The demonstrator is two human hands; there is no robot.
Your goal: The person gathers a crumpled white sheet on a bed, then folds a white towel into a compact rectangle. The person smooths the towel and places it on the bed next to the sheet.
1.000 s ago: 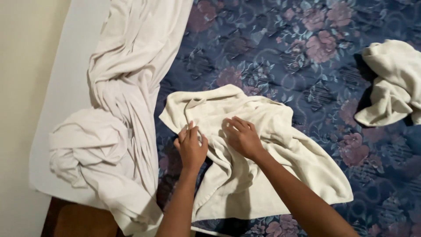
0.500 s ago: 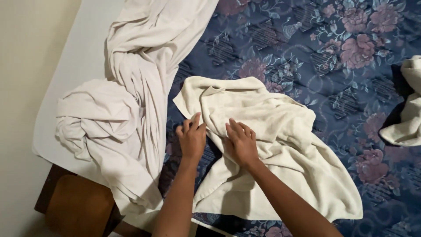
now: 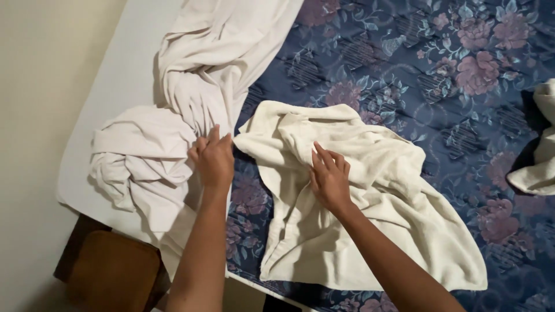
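Observation:
A crumpled cream towel (image 3: 376, 190) lies spread on a dark blue floral bedspread (image 3: 404, 63). My right hand (image 3: 328, 176) rests flat on the towel's middle, fingers apart, pressing the cloth. My left hand (image 3: 213, 159) has its fingers together at the edge of a bunched pale sheet (image 3: 144, 156), just left of the towel's left corner. Whether it pinches the sheet or only touches it is unclear.
The pale sheet runs up the bed's left side (image 3: 219, 52) over a white mattress edge (image 3: 110, 98). Another cream cloth (image 3: 540, 156) lies at the far right. A brown wooden stool (image 3: 113, 271) stands below the bed corner, beside a beige wall (image 3: 40, 115).
My left hand moved left off the towel to the bunched sheet. My right hand stayed on the towel. The view shifted, so the right-hand cloth slid toward the frame edge.

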